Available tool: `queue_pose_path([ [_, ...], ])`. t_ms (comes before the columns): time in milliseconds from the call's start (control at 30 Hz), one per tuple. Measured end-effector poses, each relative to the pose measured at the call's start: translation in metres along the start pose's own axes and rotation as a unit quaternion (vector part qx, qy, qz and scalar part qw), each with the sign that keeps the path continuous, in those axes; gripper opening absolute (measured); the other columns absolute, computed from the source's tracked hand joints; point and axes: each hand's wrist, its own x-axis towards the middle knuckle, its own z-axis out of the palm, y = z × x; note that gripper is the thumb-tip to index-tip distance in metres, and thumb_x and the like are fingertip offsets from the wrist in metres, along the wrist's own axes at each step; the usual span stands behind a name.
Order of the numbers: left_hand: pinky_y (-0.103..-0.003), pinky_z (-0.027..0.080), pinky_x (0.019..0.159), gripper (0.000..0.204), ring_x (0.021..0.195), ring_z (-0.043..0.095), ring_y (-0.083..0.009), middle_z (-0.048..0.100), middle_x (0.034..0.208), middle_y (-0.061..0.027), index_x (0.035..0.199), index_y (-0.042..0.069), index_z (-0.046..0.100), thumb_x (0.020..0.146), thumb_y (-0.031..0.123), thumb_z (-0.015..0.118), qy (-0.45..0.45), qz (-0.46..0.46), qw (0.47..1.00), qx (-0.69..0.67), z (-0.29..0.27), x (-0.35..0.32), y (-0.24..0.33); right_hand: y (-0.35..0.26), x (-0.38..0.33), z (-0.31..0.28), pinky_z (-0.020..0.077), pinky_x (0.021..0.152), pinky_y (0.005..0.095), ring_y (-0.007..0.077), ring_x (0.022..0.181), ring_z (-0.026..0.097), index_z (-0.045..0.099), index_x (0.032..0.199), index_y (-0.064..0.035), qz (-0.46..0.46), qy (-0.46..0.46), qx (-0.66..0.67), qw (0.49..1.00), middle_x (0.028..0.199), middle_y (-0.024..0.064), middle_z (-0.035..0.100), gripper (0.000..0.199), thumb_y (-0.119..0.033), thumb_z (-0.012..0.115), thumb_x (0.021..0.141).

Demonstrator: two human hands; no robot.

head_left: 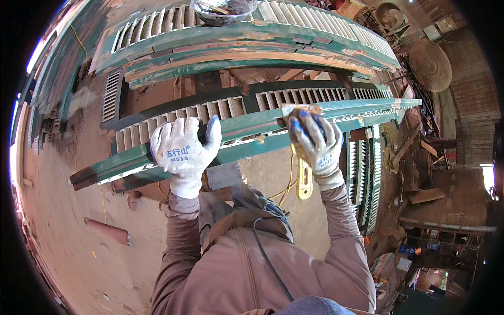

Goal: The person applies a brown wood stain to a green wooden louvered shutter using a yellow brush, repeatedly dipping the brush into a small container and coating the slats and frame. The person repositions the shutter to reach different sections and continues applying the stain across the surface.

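A long green louvered shutter [247,118] with worn paint lies on edge across the middle of the view. My left hand [184,149], in a white knit glove, grips its near green rail. My right hand [315,142], in a white glove with blue fingertips, presses a folded piece of sandpaper [300,110] against the top of the same rail. A yellow-handled tool [304,178] shows just below my right hand, and I cannot tell whether that hand holds it.
A second green shutter [252,39] lies beyond, with a dark metal bowl [223,10] on it. More shutters [365,178] lean at the right. Round woven trays [430,65], timber and clutter fill the right side. Bare dirt floor [79,210] lies left.
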Motion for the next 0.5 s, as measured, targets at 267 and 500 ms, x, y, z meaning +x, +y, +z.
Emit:
queue_pose_path([
  [267,-0.036,0.046,0.077,0.036,0.068,0.059,-0.0217,0.057,0.067,-0.0010,0.068,0.018,0.057,0.087,0.045,0.071,-0.010,-0.008,1.000,-0.017,0.000,-0.004,-0.005,-0.042,-0.017,-0.065,0.0456,0.097,0.0374,0.0234,0.108,0.061,0.044,0.152,-0.0009,0.415,0.132,0.275,0.857,0.133,0.0133,0.064,0.059,-0.008,0.063,0.096],
  [500,-0.038,0.047,0.079,0.032,0.073,0.062,-0.0244,0.064,0.074,-0.0038,0.076,0.016,0.066,0.089,0.046,0.069,-0.016,0.004,1.000,-0.015,0.000,0.005,-0.005,-0.060,-0.005,-0.063,0.0543,0.088,0.0264,0.0147,0.106,0.063,0.040,0.154,-0.0038,0.543,-0.036,0.710,0.447,0.127,0.0078,0.061,0.078,0.006,0.069,0.083],
])
